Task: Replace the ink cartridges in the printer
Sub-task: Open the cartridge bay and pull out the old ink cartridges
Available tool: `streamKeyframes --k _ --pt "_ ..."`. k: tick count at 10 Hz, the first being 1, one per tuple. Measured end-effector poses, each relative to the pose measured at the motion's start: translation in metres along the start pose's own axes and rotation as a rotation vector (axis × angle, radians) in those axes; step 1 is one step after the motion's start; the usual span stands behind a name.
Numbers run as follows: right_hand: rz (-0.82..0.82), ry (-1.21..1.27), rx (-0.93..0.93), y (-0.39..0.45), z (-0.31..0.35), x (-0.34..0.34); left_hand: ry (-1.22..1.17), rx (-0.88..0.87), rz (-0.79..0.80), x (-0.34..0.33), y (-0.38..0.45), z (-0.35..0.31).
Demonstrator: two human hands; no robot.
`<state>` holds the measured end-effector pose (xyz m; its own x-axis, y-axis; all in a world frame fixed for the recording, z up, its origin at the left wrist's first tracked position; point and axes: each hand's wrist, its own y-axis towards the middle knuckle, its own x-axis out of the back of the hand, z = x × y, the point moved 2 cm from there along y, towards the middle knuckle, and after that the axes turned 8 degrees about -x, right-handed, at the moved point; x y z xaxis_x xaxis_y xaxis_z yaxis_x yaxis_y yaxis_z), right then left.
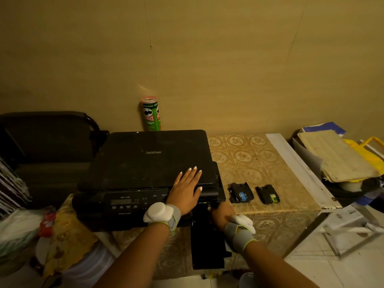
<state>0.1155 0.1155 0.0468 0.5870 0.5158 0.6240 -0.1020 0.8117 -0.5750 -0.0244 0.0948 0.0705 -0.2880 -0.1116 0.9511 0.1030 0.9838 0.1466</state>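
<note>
Head view: your right hand (221, 213) reached into the printer (149, 173) cartridge bay, its grip hidden, cannot tell | left hand (186, 190) lay flat, fingers apart, on the lid | two cartridges (241, 192) (267, 194) lay on the counter (259, 159) beside it | advice: brace printer, pull straight.

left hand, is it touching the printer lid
Touching. The head view shows the left hand lying flat, fingers straight, palm down on the front right corner of the printer lid.

Black printer (145, 163), gold floral-tiled tablecloth (259, 163), green can (151, 115).
</note>
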Motion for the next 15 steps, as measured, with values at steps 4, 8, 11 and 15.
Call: streamKeyframes --k 4,8,11,15 --pt "-0.071 -0.434 0.165 -0.011 0.001 0.005 -0.017 0.020 0.047 0.003 0.002 0.000" --pt "-0.144 -0.485 0.186 -0.017 0.004 -0.013 -0.029 0.010 0.045 0.002 0.001 0.000" --pt "-0.205 -0.337 0.103 -0.019 -0.005 -0.007 -0.024 -0.009 0.041 0.000 0.001 0.003" --pt "-0.210 -0.346 0.152 -0.027 0.001 -0.011 -0.039 -0.020 0.037 0.000 0.001 0.002"
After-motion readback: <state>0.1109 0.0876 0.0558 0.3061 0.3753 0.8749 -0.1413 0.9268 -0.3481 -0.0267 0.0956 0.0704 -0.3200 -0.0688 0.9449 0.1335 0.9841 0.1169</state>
